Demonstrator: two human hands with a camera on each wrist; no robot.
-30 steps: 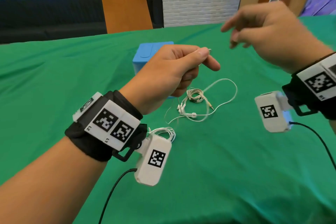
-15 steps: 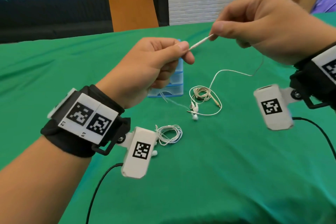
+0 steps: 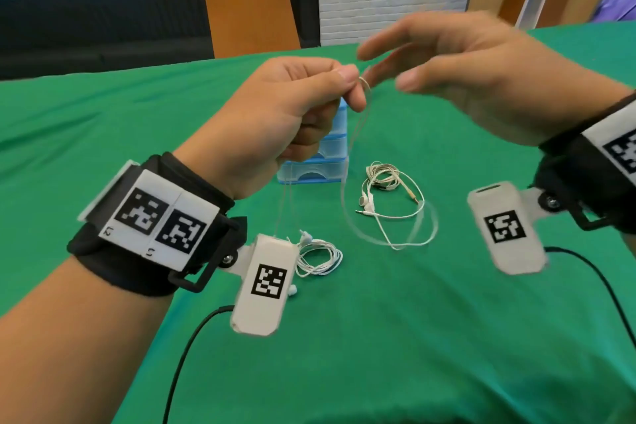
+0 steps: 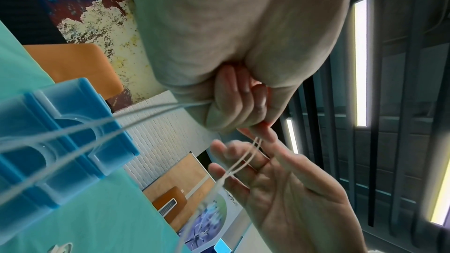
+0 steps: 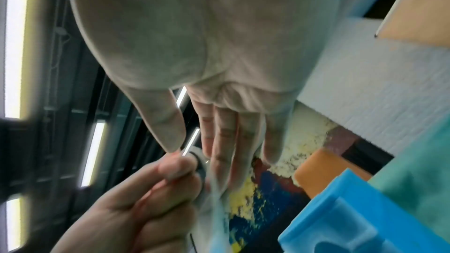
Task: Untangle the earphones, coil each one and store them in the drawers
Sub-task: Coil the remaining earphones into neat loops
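My left hand point(image 3: 354, 84) is raised over the table and pinches a white earphone cable point(image 3: 395, 246) between thumb and forefinger; its loop hangs down to the green cloth. The left wrist view shows two strands point(image 4: 246, 159) leaving that pinch, and more run from the fist. My right hand point(image 3: 389, 69), blurred, hovers just right of the pinch, fingers straight and holding nothing. A beige coiled earphone point(image 3: 382, 175) lies beside the blue drawer unit point(image 3: 323, 170). A white coiled earphone point(image 3: 320, 258) lies near my left wrist camera.
Green cloth point(image 3: 378, 337) covers the table. The drawer unit stands partly hidden behind my left hand, its drawers shut. An orange chair point(image 3: 251, 10) stands at the far edge. Black camera leads point(image 3: 599, 282) trail from both wrists.
Half a second ago my right hand pinched the cable close to the left hand's pinch. It has let go and opened, and a loop now hangs from the left hand.
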